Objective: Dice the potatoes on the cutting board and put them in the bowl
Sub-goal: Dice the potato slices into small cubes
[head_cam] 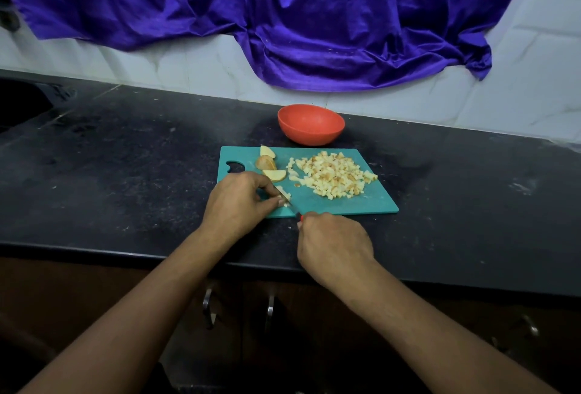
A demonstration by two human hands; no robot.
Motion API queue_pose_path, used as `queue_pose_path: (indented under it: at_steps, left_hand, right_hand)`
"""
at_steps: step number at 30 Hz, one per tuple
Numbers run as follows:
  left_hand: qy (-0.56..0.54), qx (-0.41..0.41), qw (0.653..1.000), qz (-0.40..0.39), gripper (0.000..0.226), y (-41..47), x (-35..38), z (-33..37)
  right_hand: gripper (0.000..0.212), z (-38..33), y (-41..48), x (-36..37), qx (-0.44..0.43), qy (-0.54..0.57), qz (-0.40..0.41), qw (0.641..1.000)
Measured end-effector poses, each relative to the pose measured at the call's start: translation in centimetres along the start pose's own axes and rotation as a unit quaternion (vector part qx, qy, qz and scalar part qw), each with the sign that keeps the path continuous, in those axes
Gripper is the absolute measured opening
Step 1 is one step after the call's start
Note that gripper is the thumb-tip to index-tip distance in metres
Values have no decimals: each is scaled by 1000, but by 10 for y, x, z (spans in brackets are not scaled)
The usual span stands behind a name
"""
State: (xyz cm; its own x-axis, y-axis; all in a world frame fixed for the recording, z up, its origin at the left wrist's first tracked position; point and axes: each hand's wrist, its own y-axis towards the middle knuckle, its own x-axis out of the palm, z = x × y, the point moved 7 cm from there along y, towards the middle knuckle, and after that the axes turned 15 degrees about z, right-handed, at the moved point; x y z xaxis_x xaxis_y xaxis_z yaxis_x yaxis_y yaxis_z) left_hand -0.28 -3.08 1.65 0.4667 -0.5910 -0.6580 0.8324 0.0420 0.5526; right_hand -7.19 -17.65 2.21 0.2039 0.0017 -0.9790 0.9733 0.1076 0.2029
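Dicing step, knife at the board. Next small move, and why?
Probably a cut down through the piece that the left hand pinches on the board. The knife in the right hand sits right at it. Uncut slices lie beside it, the pile of dice is on the board, and the bowl looks empty, so scooping seems premature.
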Motion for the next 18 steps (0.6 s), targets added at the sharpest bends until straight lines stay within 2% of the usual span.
queue_pose_path:
  at_steps: [6,13,18]
  left_hand:
    - [-2,13,1000,-6,15,-1,0,1]
    - [10,5,1000,5,16,-2,-1,0]
    - [-13,-6,1000,-1,21,-4,-1,-5]
  right_hand:
    - [29,-10,13,2,2,5,9,1000]
    - [30,16,15,8,101,102,5,990]
    - [39,21,14,8,100,142,31,984]
